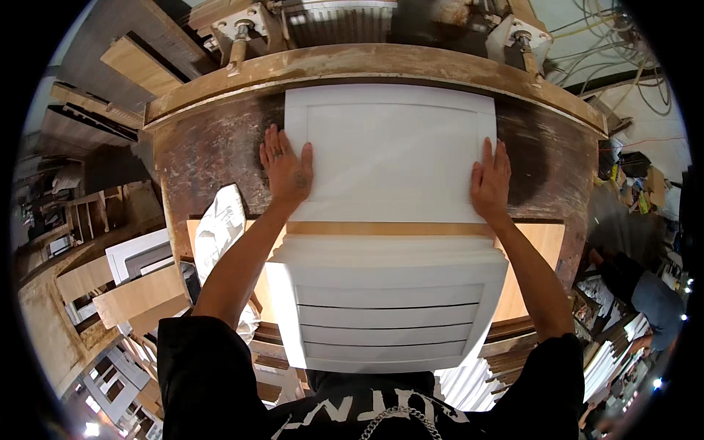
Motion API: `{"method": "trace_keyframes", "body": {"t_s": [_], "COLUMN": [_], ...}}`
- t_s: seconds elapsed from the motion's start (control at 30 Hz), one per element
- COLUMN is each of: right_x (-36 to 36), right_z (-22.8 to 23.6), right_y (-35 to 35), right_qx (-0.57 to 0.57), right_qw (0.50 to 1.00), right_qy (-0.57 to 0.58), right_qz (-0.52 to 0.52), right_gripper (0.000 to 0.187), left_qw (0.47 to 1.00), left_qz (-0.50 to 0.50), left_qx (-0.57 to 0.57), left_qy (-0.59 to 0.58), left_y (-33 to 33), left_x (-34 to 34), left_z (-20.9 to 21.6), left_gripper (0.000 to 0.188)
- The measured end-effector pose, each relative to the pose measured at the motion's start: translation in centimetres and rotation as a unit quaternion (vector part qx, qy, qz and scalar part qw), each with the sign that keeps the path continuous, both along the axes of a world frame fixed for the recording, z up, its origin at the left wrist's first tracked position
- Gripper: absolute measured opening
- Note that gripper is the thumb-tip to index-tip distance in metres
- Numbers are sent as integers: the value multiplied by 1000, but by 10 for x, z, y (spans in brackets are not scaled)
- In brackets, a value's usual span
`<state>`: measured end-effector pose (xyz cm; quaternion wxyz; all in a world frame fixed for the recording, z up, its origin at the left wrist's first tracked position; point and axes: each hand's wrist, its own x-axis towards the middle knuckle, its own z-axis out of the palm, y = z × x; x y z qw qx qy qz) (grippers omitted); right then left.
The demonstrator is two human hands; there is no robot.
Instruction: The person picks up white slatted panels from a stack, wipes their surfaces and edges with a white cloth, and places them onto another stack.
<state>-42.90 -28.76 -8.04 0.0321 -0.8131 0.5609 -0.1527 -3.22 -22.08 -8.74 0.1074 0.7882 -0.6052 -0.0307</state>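
Note:
A white framed panel [392, 158], like a cabinet door, lies flat on the worn dark bench top [213, 147]. My left hand [288, 170] rests along its left edge, thumb over the top face and fingers stretched forward past the side. At the right edge lies my right hand [491, 180], its fingers extended along the side. Neither hand is wrapped round the panel. Closer to my body, a stack of similar white panels [389, 282] stands up against the bench, the front one showing several dark horizontal gaps.
A long wooden beam [381, 62] crosses the bench's far side, with metal clamp fittings [242, 44] behind it. A crumpled white cloth [222, 220] lies by my left forearm. Boards [143, 293] are piled at left. Another person [653, 308] bends at far right; cables [623, 51] hang beyond.

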Motion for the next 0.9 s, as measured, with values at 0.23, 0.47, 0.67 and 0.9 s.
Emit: {"method": "trace_keyframes", "body": {"t_s": [0.23,0.47,0.67,0.9], "right_x": [-1,-3,0,-3], "right_z": [-1,1,0,5], "right_y": [1,1,0,0], "right_qx": [6,4,-1,17], "right_qw": [1000,1000,1000,1000], "right_qy": [-8,-1,4,-16], "right_qz": [-6,-2,-3,-3], "right_gripper": [52,53,54,54], "left_qw": [1000,1000,1000,999], "left_qz": [6,0,17,17], "left_qx": [2,5,12,33], "left_qy": [5,18,8,16], "left_y": [0,-1,1,-2], "left_x": [0,-2,0,2], "left_z": [-4,1,-4,-4], "left_gripper": [69,68,70,74]}}
